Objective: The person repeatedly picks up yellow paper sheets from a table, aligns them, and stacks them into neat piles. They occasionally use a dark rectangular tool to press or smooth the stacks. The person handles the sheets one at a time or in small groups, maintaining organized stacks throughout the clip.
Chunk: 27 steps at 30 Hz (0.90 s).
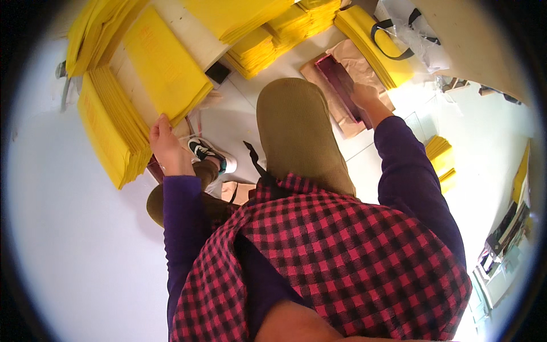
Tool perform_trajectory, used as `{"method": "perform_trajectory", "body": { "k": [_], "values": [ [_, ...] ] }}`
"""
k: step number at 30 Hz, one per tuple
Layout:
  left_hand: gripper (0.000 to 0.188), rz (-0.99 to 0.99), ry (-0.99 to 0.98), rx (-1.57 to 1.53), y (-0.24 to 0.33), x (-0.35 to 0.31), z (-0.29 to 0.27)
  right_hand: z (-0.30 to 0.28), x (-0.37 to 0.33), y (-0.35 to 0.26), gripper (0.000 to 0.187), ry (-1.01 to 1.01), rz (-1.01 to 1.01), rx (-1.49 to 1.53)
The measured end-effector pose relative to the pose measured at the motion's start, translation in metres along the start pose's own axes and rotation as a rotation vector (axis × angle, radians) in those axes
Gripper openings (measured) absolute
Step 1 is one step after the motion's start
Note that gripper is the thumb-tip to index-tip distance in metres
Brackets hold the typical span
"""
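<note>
My left hand (166,145) is closed at the near corner of a flat yellow paper stack (165,62) with faint red print, its fingertips pinching the edge. Left of that hand stands a thick bundle of yellow folded papers (111,128). My right hand (364,98) is closed around a long dark-red block (341,85), partly hidden by the fingers. The block lies in or over a narrow red-edged tray. Beneath it, crumpled brown paper (353,54) covers part of the floor.
More yellow stacks (250,54) lie ahead and at upper right. A clear plastic bag with black straps (407,40) sits at the far right. My bent knee (299,131) rises between my hands. A smaller yellow pile (440,159) lies beyond my right forearm.
</note>
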<state>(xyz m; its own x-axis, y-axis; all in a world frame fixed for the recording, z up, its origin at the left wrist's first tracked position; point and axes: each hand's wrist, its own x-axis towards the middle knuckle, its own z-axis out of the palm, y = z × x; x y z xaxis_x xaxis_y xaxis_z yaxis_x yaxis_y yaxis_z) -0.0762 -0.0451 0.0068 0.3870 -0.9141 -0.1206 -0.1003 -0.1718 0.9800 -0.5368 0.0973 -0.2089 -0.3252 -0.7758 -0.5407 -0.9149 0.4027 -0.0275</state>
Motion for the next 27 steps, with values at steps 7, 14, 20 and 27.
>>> {"method": "perform_trajectory", "body": {
  "k": [7,14,20,27],
  "values": [
    [0.012,-0.024,0.013,0.037,0.022,-0.007,0.001,0.035,0.047,-0.013,0.030,0.025,0.080,0.041],
    [0.012,-0.179,-0.056,-0.170,0.041,-0.011,0.006,0.047,0.062,-0.012,0.028,-0.112,0.107,0.044],
    [0.017,-0.270,-0.082,-0.237,0.043,-0.006,0.008,0.055,0.064,-0.010,0.030,-0.164,0.140,0.062],
    [0.020,-0.314,-0.181,-0.215,0.046,0.002,0.012,0.031,0.053,-0.009,0.038,0.046,0.148,0.204]
  ]
}}
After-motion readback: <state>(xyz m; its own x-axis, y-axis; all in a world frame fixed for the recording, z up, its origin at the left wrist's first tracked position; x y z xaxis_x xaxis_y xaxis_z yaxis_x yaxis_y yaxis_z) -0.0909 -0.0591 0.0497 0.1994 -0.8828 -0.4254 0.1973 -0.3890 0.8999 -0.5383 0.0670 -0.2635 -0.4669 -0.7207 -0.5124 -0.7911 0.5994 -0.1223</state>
